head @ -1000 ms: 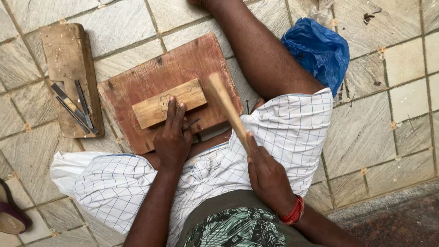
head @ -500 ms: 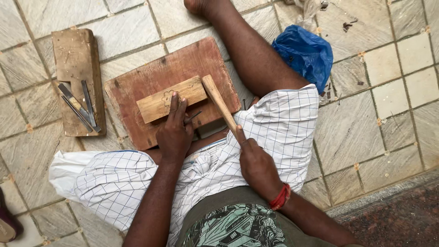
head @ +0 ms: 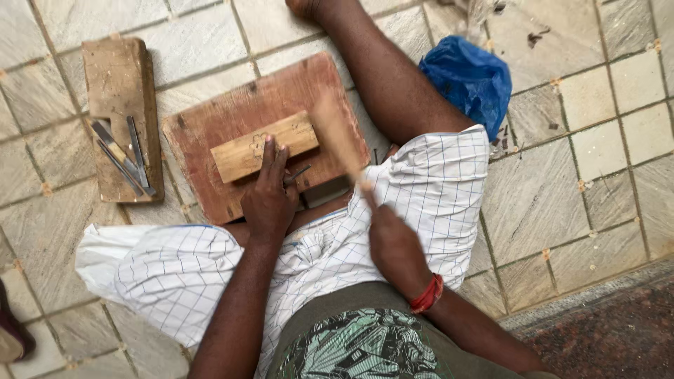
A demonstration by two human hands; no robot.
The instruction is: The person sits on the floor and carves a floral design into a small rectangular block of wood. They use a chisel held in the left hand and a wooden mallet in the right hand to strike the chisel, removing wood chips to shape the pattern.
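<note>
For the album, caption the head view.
Left hand steadies a chisel on a wood block; right hand holds a blurred wooden mallet.

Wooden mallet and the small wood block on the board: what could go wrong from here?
1. The left hand pins the pale wood block and holds a chisel right beside the blurred, swinging mallet; a missed blow could hit its fingers.
2. The block only rests on the reddish board, so it might shift under a strike.
3. The right hand holds the mallet at its end, so its grip could slip.
</note>
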